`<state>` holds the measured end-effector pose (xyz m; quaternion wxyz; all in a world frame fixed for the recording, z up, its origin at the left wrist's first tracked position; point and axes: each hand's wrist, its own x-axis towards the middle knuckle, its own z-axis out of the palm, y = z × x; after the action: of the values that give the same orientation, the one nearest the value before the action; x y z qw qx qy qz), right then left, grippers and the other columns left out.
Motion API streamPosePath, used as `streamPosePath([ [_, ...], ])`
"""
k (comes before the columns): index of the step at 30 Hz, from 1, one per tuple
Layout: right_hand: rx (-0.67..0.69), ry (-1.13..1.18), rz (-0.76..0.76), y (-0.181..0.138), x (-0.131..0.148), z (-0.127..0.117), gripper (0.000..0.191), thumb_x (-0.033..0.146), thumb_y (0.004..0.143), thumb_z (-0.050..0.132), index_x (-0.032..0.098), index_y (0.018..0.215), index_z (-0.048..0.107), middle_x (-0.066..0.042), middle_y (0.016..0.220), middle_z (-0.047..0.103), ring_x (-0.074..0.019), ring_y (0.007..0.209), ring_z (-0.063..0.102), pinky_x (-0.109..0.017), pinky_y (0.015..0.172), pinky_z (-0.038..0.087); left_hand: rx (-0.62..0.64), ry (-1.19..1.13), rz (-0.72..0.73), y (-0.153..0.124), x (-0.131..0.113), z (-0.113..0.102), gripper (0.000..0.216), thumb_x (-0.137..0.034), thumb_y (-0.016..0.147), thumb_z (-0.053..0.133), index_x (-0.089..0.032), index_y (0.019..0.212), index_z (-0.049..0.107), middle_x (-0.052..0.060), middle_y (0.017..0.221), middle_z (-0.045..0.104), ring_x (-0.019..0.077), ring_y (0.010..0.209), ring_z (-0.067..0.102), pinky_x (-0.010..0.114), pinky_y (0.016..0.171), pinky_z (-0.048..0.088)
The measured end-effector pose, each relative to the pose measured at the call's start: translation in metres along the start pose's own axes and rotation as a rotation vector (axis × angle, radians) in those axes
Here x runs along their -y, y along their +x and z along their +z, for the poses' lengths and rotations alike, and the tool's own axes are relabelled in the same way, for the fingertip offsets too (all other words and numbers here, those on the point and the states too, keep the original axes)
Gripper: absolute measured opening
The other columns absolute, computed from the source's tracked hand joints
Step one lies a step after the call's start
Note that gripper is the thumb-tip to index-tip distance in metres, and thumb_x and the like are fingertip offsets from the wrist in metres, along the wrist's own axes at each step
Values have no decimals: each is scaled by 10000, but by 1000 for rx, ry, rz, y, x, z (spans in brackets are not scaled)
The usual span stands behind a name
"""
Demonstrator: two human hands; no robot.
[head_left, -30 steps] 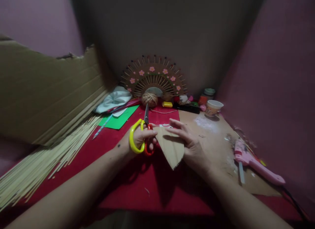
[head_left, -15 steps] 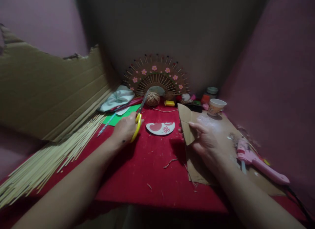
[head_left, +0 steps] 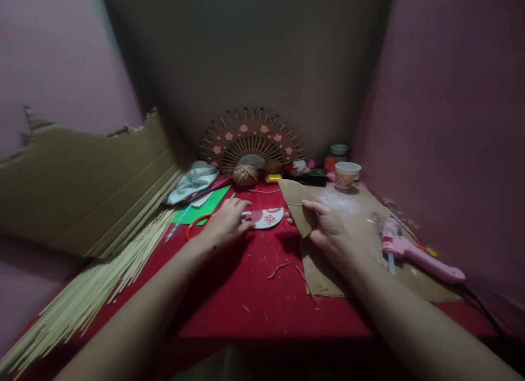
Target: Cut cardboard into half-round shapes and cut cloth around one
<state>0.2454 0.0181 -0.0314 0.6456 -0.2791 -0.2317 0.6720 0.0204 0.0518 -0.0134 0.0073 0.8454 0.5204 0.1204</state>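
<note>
My left hand is at the left end of a half-round white card piece with red print, lying on the red cloth. Its thumb and fingers are apart around that end; whether they touch it I cannot tell. Partly behind this hand lie the scissors, one orange-looking handle loop showing by the green paper. My right hand pinches a small piece of brown cardboard between thumb and fingers, raised over the edge of a larger cardboard sheet.
A bundle of thin sticks lies left, beside a tall cardboard panel. At the back are a flowered fan, a twine ball and a paper cup. A pink glue gun rests on the right.
My left hand has let go of the scissors, which now lie by the green paper, and has moved right to the half-round piece. My right hand still holds the cardboard. The view has shifted slightly.
</note>
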Motion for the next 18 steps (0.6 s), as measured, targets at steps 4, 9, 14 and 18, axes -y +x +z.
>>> streamPosePath([
  [4,9,-1,-43,4,2,-4,417,133,676,569,197,1083,504,-23,681,687,-213,517,646,-364,492,546,131,-125,146,16,-7,10,475,-346,578,736,-201,1003,582,63,1031,593,242,979,498,342,863,379],
  [9,-20,-40,-147,5,5,-2,330,173,695,544,211,1022,529,-2,655,665,-184,496,626,-308,446,511,64,-333,100,12,-2,5,498,-400,656,662,-182,1083,527,82,1049,552,246,968,509,375,835,400],
  [14,29,-179,-315,1,-4,6,324,213,732,550,253,1054,552,17,801,676,-141,614,629,-275,566,513,-60,-648,-73,5,-28,3,605,-504,806,460,-125,1248,296,98,1014,535,195,856,590,345,736,475],
  [18,237,-303,-291,-6,-15,12,365,307,760,558,250,1120,531,-13,1019,656,-165,923,608,-317,835,476,-150,-598,-70,10,-73,18,665,-463,610,711,-117,1111,442,107,998,514,244,884,565,381,735,480],
])
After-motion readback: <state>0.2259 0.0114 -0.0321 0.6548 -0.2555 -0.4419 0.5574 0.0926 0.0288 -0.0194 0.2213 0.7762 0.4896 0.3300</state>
